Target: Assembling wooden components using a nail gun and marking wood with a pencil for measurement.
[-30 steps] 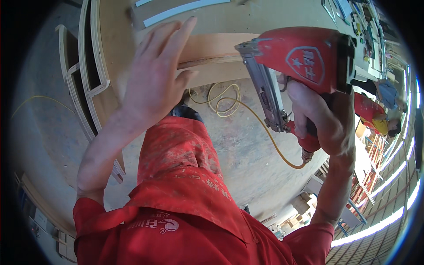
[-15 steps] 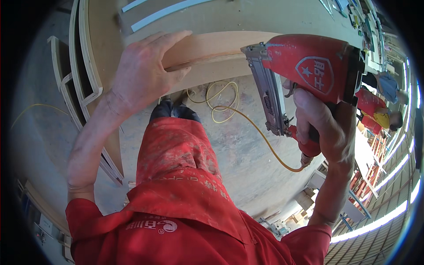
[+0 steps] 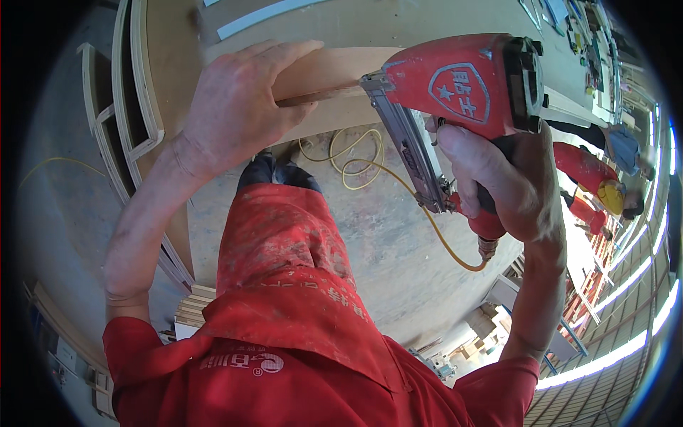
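My right hand (image 3: 498,181) grips the handle of a red pneumatic nail gun (image 3: 462,85). Its nose and long metal magazine (image 3: 409,153) press against the edge of a light wooden panel (image 3: 334,67). My left hand (image 3: 238,103) lies flat on that panel, fingers spread toward the gun's nose, holding a thin wooden strip (image 3: 320,95) against it. A yellow air hose (image 3: 398,181) runs from the gun's base down to loops on the concrete floor.
Curved wooden frames (image 3: 131,107) stand at the left. A large board (image 3: 398,21) fills the top. Another person in red with a yellow helmet (image 3: 605,196) is at the right. Wood offcuts (image 3: 192,306) lie near my leg.
My left hand has slid left and down along the panel. The nail gun has moved slightly right and closer to the panel's edge.
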`<move>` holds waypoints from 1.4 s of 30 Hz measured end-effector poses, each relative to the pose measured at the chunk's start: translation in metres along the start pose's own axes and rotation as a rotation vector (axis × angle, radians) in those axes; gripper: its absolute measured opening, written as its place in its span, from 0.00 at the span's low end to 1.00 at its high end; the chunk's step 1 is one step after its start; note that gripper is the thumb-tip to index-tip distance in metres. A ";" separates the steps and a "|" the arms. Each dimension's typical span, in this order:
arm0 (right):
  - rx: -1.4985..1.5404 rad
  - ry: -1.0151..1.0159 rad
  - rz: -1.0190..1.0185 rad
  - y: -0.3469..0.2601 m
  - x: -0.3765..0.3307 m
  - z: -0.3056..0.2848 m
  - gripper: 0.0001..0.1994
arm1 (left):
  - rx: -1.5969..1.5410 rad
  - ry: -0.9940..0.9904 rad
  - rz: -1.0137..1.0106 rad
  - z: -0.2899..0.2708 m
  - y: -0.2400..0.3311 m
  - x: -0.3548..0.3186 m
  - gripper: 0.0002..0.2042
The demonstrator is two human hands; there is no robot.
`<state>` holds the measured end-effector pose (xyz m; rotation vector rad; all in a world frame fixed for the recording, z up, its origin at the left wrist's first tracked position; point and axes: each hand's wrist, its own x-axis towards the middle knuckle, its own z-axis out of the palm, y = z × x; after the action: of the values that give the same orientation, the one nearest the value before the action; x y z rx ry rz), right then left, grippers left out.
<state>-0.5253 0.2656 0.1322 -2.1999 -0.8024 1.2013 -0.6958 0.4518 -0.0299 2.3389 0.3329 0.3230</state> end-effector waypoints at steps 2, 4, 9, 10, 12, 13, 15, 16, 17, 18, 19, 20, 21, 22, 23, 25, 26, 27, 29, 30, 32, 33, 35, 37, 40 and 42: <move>0.011 0.004 0.011 0.000 0.000 0.000 0.17 | 0.008 -0.007 -0.009 0.001 0.000 0.000 0.31; 0.024 0.009 0.023 0.000 -0.001 0.001 0.17 | 0.003 0.048 0.027 0.003 0.000 0.000 0.28; -0.008 0.001 0.013 0.000 -0.002 0.000 0.17 | -0.001 0.080 0.060 0.005 -0.001 0.000 0.26; -0.016 -0.001 0.012 0.000 -0.003 0.000 0.17 | -0.005 0.082 0.064 0.006 -0.001 0.000 0.26; -0.002 0.002 0.025 0.001 -0.003 0.000 0.17 | -0.003 0.090 0.072 0.006 -0.002 0.000 0.26; -0.003 0.007 -0.010 0.002 -0.003 0.001 0.16 | 0.001 0.095 0.078 0.006 -0.002 0.001 0.27; -0.014 0.014 -0.066 0.003 -0.001 0.002 0.15 | 0.004 0.075 0.067 0.005 -0.002 0.000 0.28; -0.031 0.017 -0.085 0.003 0.000 0.002 0.14 | 0.004 0.049 0.052 0.004 -0.002 0.000 0.30; -0.072 0.020 -0.089 0.002 0.000 0.001 0.13 | 0.004 0.024 0.037 0.004 -0.002 -0.001 0.31; -0.104 0.023 -0.082 0.001 0.000 0.000 0.13 | 0.003 0.033 0.041 0.004 -0.002 0.000 0.31; -0.136 0.026 -0.074 0.000 0.000 0.000 0.12 | 0.003 0.041 0.043 0.005 -0.002 0.000 0.31; -0.159 0.030 -0.057 -0.002 0.000 -0.002 0.11 | 0.006 0.046 0.036 0.005 -0.002 0.000 0.31; -0.173 0.033 -0.049 -0.003 -0.001 -0.002 0.11 | 0.004 0.049 0.046 0.006 -0.002 0.000 0.30; -0.187 0.035 -0.041 -0.004 -0.001 -0.001 0.10 | 0.001 0.048 0.046 0.007 -0.002 -0.001 0.30; -0.192 0.034 -0.043 -0.004 -0.001 -0.001 0.10 | 0.000 0.049 0.046 0.007 -0.003 -0.002 0.29; -0.202 0.031 -0.060 -0.005 -0.001 0.001 0.10 | -0.031 0.125 0.107 0.006 -0.006 -0.005 0.30; -0.209 0.031 -0.075 -0.006 -0.001 0.002 0.10 | -0.038 0.159 0.138 0.004 -0.008 -0.008 0.31; -0.216 0.040 -0.093 -0.006 -0.001 0.004 0.10 | -0.084 0.145 0.121 0.001 -0.011 -0.010 0.31; -0.223 0.033 -0.073 -0.009 -0.002 0.006 0.10 | -0.158 0.096 0.055 -0.004 -0.015 -0.017 0.33; -0.224 0.023 -0.046 -0.012 -0.003 0.005 0.11 | -0.180 0.089 0.072 -0.005 -0.017 -0.018 0.34; -0.176 0.020 -0.008 -0.018 -0.004 0.008 0.11 | -0.201 0.056 0.068 -0.005 -0.021 -0.019 0.36; -0.127 0.020 0.002 -0.019 -0.004 0.011 0.11 | -0.200 0.068 0.086 -0.004 -0.023 -0.019 0.36; -0.044 0.008 -0.034 -0.022 0.000 0.019 0.12 | -0.203 0.086 0.117 -0.002 -0.024 -0.018 0.36; 0.004 -0.028 -0.120 -0.023 0.005 0.025 0.12 | -0.159 0.128 0.147 -0.001 -0.025 -0.018 0.36; 0.035 -0.073 -0.090 -0.026 0.011 0.031 0.13 | -0.121 0.127 0.153 0.001 -0.026 -0.019 0.36; 0.045 -0.070 -0.092 -0.028 0.013 0.034 0.12 | -0.097 0.143 0.160 0.001 -0.028 -0.020 0.36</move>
<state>-0.5562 0.2990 0.1273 -2.0726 -0.8862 1.2448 -0.7182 0.4634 -0.0531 2.2562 0.1941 0.5731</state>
